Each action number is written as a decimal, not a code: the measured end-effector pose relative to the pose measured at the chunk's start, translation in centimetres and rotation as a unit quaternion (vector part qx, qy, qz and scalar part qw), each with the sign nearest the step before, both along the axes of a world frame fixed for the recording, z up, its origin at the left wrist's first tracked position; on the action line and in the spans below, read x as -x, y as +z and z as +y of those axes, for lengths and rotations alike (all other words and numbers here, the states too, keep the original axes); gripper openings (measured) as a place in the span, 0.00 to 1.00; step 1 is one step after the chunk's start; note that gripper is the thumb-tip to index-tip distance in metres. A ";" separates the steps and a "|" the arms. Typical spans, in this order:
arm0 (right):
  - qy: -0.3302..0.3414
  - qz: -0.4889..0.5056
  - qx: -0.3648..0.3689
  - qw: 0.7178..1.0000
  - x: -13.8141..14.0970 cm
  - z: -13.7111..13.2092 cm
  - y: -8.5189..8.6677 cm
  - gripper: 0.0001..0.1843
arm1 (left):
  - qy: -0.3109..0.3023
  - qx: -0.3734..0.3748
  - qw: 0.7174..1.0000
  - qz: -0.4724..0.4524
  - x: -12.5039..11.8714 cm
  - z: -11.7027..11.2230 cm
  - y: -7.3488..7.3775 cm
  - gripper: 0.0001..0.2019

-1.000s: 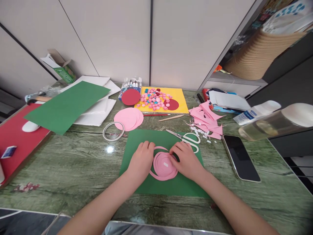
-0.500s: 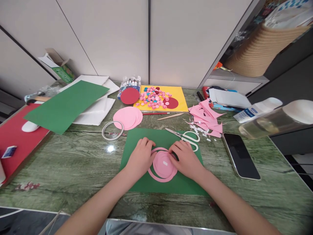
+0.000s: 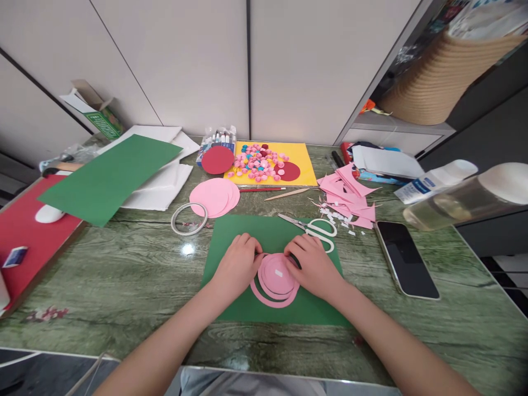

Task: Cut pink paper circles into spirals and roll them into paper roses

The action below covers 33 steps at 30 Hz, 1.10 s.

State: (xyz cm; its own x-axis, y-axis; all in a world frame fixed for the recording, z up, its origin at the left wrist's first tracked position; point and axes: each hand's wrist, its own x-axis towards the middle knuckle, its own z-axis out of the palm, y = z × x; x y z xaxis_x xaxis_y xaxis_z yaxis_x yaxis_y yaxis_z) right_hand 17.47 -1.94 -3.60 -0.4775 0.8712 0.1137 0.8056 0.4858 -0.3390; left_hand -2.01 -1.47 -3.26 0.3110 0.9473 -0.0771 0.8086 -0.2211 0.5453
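Observation:
A pink paper spiral [image 3: 275,302], with a small white piece of tape [image 3: 279,273] at its middle, lies on a green sheet of paper [image 3: 235,308]. My left hand [image 3: 238,257] pinches the upper left of its outer strip. At the upper right, my right hand [image 3: 307,259] has its fingers closed on the same spiral. The fingertips partly hide the strip between them. White-handled scissors [image 3: 320,226] lie on the green sheet just beyond my right hand, blades pointing left.
Beyond the sheet lie a tape roll [image 3: 175,220], pink paper circles [image 3: 210,197], a yellow sheet [image 3: 303,157] with many small paper pieces, and a wooden stick [image 3: 286,194]. Pink scraps [image 3: 350,192], a phone [image 3: 406,261] and a glue bottle [image 3: 437,181] are at right.
The far part of the spiral's outer strip has come in toward its middle, closing the gap there. Both hands stay nearly in place. The view has shifted slightly.

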 end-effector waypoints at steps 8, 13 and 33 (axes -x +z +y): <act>-0.012 -0.008 -0.010 1.000 0.0 0.0 -0.1 0.04 | 0.013 0.095 0.990 -0.108 1.3 0.7 1.1 0.05; -0.035 -0.021 -0.020 0.999 -0.1 -0.1 -0.4 0.07 | 0.047 0.172 0.947 -0.268 2.1 1.4 1.4 0.05; 0.230 0.020 0.029 0.973 -0.3 -0.9 1.1 0.18 | 0.034 0.187 0.924 -0.333 1.7 1.4 1.3 0.08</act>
